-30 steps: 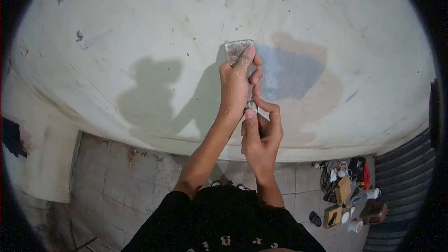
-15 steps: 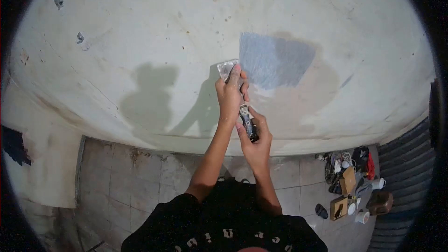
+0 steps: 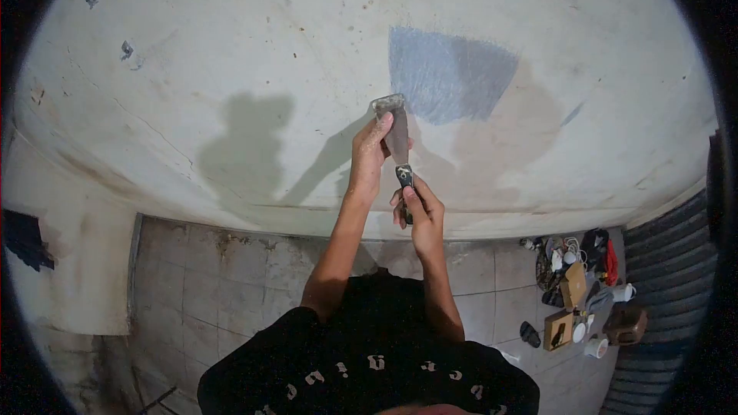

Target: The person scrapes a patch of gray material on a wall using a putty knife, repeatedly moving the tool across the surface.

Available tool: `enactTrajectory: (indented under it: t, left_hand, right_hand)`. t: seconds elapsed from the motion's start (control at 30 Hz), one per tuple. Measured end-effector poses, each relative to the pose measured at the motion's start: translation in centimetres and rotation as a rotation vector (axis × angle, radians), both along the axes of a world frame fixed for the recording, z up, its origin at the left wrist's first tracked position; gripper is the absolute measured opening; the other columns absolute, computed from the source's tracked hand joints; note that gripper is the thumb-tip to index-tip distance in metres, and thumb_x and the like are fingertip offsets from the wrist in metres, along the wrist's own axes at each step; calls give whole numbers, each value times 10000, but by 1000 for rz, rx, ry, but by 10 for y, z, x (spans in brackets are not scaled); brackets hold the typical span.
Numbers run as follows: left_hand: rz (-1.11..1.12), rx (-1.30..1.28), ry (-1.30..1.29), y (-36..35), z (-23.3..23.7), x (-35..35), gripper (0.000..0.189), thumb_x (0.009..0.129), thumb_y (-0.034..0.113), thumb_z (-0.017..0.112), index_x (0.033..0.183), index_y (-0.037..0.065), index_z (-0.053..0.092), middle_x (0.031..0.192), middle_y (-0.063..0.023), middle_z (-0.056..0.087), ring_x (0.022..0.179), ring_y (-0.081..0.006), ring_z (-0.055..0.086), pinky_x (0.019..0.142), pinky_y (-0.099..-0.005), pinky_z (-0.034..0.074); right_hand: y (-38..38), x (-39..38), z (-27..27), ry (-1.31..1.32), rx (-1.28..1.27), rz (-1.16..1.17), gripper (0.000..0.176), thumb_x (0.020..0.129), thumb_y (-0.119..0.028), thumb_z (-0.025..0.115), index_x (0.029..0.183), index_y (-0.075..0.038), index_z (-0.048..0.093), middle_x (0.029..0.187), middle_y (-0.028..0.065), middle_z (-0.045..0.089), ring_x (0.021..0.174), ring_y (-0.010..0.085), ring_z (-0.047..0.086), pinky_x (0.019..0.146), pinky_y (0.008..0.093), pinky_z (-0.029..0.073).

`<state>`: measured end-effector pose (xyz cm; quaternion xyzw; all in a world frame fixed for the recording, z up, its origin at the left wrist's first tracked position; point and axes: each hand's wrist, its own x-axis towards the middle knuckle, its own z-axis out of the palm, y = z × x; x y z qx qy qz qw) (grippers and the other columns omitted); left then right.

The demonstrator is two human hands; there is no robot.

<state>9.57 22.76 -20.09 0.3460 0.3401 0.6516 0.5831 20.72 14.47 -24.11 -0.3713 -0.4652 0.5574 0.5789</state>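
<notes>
Both of my hands are on a putty knife (image 3: 397,140), which points up and slightly left in front of the wall. My left hand (image 3: 368,160) grips the metal blade, its thumb lying on the flat face and its fingers behind. Whitish residue covers the blade's wide tip. Lower down, my right hand (image 3: 427,214) is closed round the dark, paint-specked handle. Just above and right of the blade, a blue-grey patch (image 3: 453,77) shows on the off-white wall (image 3: 330,61), and the blade tip overlaps its lower left corner in this view.
Small chipped spots and a thin crack mark the wall's left side. On the tiled floor (image 3: 231,284) at right stand a cardboard box (image 3: 558,330), a white cup (image 3: 596,348), a brown container (image 3: 626,326) and bags. A sandal (image 3: 530,333) lies nearby, beside a ribbed shutter (image 3: 665,292).
The putty knife has turned so more of its blade face shows. My left thumb has shifted down the blade, and my right fingers have changed their hold on the handle. The view has tilted slightly.
</notes>
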Motion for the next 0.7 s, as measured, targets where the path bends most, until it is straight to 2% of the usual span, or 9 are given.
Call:
enactTrajectory:
  t: [0.03,0.13,0.23,0.33,0.43,0.57,0.67,0.7]
  left_hand:
    - [7,-12,27,3,0,1,435,945,452,536,1004,26,607,820,-89,614,812,-203,637,750,-358,518]
    - [-18,103,20,9,-3,3,430,944,425,549,1017,6,612,861,-104,653,764,-183,654,653,-317,536]
    - [-111,10,-92,1,10,7,397,949,399,543,1011,12,607,750,-79,616,686,-179,625,633,-308,500]
    - [-120,39,-49,0,15,5,394,951,392,540,989,6,611,652,-50,573,565,-149,575,537,-270,455]
    - [-8,56,-58,3,19,12,406,947,392,564,935,-9,629,561,-31,523,460,-131,512,455,-261,416]
    - [58,2,-5,5,21,14,395,950,380,566,905,-5,638,543,-29,508,436,-120,487,425,-255,389]
    - [147,-5,72,3,25,18,387,951,375,565,889,1,640,535,-30,502,419,-116,471,410,-256,374]
    - [168,-8,79,2,27,20,382,952,373,564,886,4,637,536,-32,502,417,-116,471,407,-254,372]
  right_hand:
    - [1,1,0,-5,-18,4,353,1005,-199,498,1291,1,549,763,42,598,509,70,492,437,199,349]
    - [5,3,3,-10,-44,44,364,1008,-210,494,1308,-6,532,719,44,591,446,62,456,392,201,318]
    - [3,-1,10,-19,-23,10,379,1009,-201,489,1344,-24,495,695,53,586,419,61,437,379,205,316]
    - [1,-4,14,-15,48,-18,387,1009,-179,484,1372,-43,466,691,60,585,419,57,432,379,207,324]
    - [2,-5,13,-23,89,-19,382,1007,-148,480,1376,-50,463,692,60,585,431,53,433,386,207,334]
    - [5,-7,9,-19,94,-18,384,1003,-118,472,1381,-53,460,700,45,573,442,30,405,388,193,314]
    - [5,-1,14,-135,86,-36,401,968,-91,532,1361,-27,484,811,97,646,565,85,557,507,219,451]
    - [7,-1,13,-233,202,-122,400,950,-77,555,1341,-13,502,872,121,660,651,117,595,585,242,476]
